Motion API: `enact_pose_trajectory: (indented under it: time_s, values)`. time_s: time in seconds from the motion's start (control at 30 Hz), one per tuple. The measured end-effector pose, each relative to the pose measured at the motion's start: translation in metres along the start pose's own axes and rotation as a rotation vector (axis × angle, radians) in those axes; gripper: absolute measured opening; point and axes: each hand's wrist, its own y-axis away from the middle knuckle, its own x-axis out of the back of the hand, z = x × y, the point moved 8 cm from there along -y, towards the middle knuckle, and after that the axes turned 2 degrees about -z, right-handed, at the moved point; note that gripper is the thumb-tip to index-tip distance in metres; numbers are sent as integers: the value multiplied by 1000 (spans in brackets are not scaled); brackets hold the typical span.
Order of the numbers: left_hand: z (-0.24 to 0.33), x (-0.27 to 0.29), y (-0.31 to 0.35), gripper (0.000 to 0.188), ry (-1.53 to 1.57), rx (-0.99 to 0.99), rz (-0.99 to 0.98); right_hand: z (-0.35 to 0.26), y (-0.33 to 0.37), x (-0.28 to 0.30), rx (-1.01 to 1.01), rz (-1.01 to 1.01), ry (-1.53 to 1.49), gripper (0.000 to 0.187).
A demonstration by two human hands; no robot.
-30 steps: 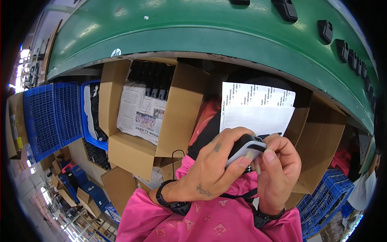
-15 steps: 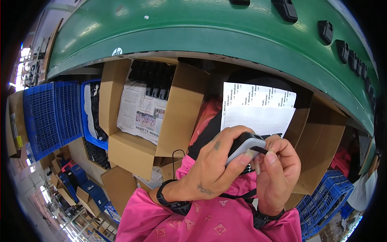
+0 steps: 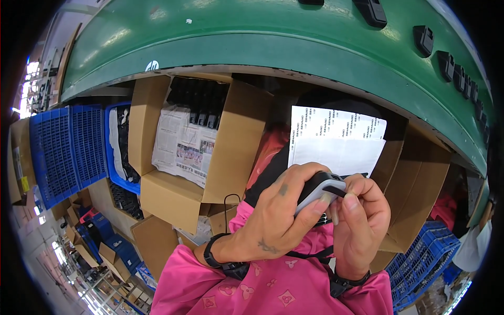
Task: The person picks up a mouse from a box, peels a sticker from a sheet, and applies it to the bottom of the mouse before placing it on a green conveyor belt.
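Observation:
In my left hand (image 3: 286,210) is a small rounded device (image 3: 324,190), with a pale grey face and a black casing. The fingers wrap over its far side and the thumb presses its near side. My right hand (image 3: 362,220) pinches the end of a narrow black strip (image 3: 336,191) between thumb and fingertips. The strip's other end lies against the device's right end; whether it is fixed there I cannot tell. Just beyond both hands lies a white backing sheet (image 3: 336,152) with rows of small black print, over my lap.
A green workbench (image 3: 210,47) curves across the far side, with several black plastic parts (image 3: 423,41) on it. An open carton (image 3: 236,147) holds newspaper (image 3: 178,147) and black parts. Another carton (image 3: 420,178) stands right. Blue crates (image 3: 68,152) flank both sides.
The black strip has shifted slightly up along the device's end and now shows more curved. The device has turned a little in my left hand. Both hands stay in nearly the same place.

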Motion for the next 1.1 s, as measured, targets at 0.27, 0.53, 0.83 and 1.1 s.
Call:
enact_pose_trajectory:
  time_s: [0.27,0.53,0.83,1.1]
  values:
    - [0,1,0,35,-28,4,6,1,-2,-1,7,-10,6,11]
    - [0,1,0,35,-56,-5,14,4,-2,3,11,4,-84,10]
    - [-1,1,0,35,-50,-6,15,7,-2,3,-14,-4,-90,9]
    - [-2,0,0,35,-45,-6,28,5,-3,3,-4,36,-52,7]
